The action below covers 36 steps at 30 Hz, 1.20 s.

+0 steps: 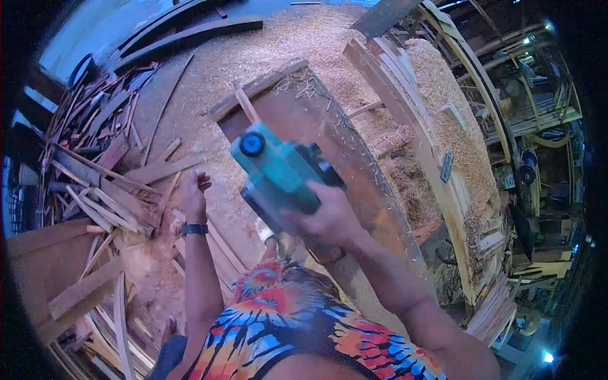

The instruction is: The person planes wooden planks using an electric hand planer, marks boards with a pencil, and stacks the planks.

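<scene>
My right hand (329, 215) is wrapped around the rear handle of a teal electric planer (278, 166) with a round blue-centred knob at its front. The planer is slightly blurred and sits over the brown workbench (361, 174); whether its sole touches wood cannot be told. Beyond its front end a narrow wood strip (247, 104) reaches toward the bench's far edge. To the left of the bench, my left hand (195, 188) hangs in the air with fingers loosely bent and nothing in them. A dark band circles that wrist.
A wooden stop (263, 88) crosses the bench's far end, with curled shavings beside it. Long thick beams (411, 114) stand to the right amid heaped shavings (437, 69). Scrap boards (104, 209) pile up on the left. A small dark tool (446, 166) rests on a beam.
</scene>
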{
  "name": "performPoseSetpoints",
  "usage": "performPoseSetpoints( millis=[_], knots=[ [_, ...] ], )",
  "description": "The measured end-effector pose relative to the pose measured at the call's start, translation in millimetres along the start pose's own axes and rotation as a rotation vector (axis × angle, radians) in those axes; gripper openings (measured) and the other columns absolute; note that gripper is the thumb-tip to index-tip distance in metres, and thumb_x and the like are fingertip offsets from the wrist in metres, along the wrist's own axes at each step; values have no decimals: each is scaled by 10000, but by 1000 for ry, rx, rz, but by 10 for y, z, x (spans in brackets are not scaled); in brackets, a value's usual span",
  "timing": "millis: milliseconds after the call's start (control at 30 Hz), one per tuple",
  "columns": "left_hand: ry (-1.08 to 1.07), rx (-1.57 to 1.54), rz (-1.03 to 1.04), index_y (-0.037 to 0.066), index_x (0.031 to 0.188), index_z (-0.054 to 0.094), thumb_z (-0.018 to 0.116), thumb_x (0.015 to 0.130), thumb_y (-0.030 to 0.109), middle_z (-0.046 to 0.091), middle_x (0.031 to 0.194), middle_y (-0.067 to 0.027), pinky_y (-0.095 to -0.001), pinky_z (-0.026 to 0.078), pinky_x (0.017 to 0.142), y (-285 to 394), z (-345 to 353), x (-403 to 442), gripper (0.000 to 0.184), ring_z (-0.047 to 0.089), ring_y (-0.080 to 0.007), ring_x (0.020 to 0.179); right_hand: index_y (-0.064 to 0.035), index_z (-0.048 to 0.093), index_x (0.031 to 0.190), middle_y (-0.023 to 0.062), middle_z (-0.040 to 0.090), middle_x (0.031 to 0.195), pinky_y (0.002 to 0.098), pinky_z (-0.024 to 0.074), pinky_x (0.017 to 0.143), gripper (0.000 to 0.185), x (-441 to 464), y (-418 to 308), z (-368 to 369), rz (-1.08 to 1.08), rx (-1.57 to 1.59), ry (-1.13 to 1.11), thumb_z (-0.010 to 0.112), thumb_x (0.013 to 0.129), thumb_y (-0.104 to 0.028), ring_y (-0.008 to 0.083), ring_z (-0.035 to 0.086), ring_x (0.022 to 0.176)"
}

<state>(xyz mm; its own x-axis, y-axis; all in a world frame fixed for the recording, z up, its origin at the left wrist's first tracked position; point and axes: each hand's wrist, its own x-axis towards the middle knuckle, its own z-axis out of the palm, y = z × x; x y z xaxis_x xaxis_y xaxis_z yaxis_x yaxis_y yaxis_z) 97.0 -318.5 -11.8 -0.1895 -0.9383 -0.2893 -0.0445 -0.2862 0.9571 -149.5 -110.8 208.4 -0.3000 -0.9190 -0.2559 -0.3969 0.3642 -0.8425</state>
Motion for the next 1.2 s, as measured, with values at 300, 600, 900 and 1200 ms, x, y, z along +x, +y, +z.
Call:
performPoseSetpoints(
  millis=[300, 600, 900, 1200],
  knots=[
    [-25, -29, -79, -62, 1103, 648, 441, 1053, 425, 685, 1037, -178, -382, 549, 850, 447, 63, -31, 531, 667, -258, 952, -57, 712, 1101, 178, 726, 1011, 399, 537, 833, 552, 2065, -542, 194, -341, -76, 129, 805, 758, -480, 302, 709, 921],
    [-167, 0, -117, 6, 1158, 634, 449, 1040, 479, 696, 1049, -140, -366, 503, 891, 311, 0, -250, 521, 666, -245, 961, -46, 681, 1134, 183, 717, 1058, 392, 531, 887, 552, 1357, -384, 70, -321, 106, 294, 823, 747, -414, 304, 703, 964],
    [-416, 30, -234, 8, 1186, 616, 533, 996, 502, 687, 999, -144, -317, 520, 766, 81, 798, -391, 536, 666, -177, 865, -14, 631, 1249, 111, 724, 1107, 354, 522, 914, 530, -584, 260, -577, 205, 158, 320, 817, 812, -249, 198, 676, 999],
    [-295, 591, 168, -90, 1227, 500, 721, 839, 399, 665, 1037, -258, -441, 519, 869, 522, 1696, -707, 663, 660, -372, 958, -12, 656, 1101, -13, 640, 772, 251, 455, 518, 363, -1055, 1290, -707, 241, 324, 430, 811, 828, -195, 72, 564, 575]
  ],
)
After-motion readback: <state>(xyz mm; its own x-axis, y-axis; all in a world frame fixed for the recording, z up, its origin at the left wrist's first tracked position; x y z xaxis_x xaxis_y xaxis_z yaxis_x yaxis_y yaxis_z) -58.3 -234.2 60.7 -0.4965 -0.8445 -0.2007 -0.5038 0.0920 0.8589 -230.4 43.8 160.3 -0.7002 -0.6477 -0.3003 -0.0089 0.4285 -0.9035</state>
